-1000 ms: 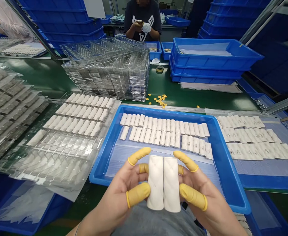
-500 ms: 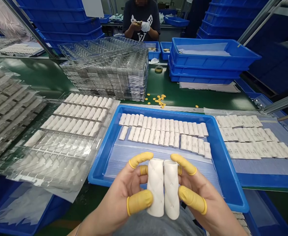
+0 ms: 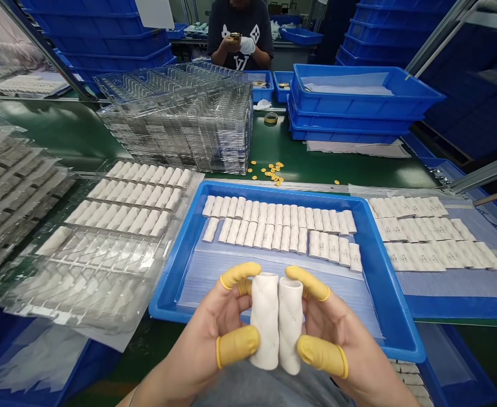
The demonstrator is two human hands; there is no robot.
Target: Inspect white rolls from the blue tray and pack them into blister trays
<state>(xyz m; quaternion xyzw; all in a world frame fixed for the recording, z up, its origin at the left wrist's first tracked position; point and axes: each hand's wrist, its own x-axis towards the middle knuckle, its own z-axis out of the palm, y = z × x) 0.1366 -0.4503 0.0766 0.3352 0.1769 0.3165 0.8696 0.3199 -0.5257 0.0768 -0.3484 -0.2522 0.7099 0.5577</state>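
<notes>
- The left hand (image 3: 221, 322), in yellow finger covers, pinches the left white sleeve (image 3: 265, 322) between thumb and fingers.
- The right hand (image 3: 333, 328), covered likewise, pinches the right white sleeve (image 3: 290, 327), its open end showing at the top.
- Both sleeves stand roughly upright, side by side, over the near edge of the blue tray (image 3: 176, 249).
- In that tray, rows of white pieces (image 3: 269, 237) lie on a pale sheet, some printed with dark marks.
- Left of it, a clear tray (image 3: 79, 282) holds more white pieces in its far rows.
- Right of it, further white pieces (image 3: 435, 254) lie in rows on another sheet.
- Beyond, on the green counter (image 3: 308, 169), are stacked clear trays (image 3: 181, 130), small yellow rings (image 3: 276, 169), a tape roll (image 3: 270, 117) and stacked blue bins (image 3: 358, 107).
</notes>
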